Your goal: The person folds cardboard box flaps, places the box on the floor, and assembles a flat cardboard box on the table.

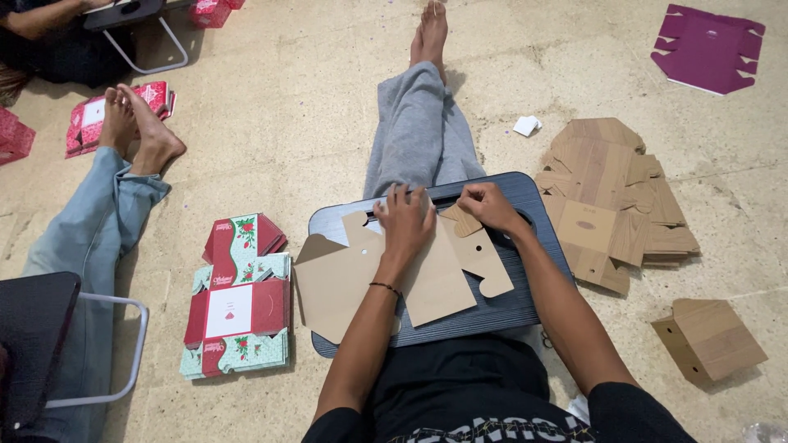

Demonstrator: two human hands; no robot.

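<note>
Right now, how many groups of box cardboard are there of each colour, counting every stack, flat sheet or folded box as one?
Brown kraft: 3 - the flat blank under both hands on the lap tray, the stack of blanks, the folded box.
Red and green printed: 4 - stack, sheet, two pieces cut off at the frame edges.
Purple: 1 - flat blank.
Total: 8

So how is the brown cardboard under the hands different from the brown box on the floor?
The cardboard sheet lies flat and unfolded on the dark lap tray; the folded box is already built into a standing shape on the floor. The left hand presses the sheet and the right hand pinches a flap, while nobody touches the box. The sheet spreads wider. Both are plain brown cardboard.
</note>
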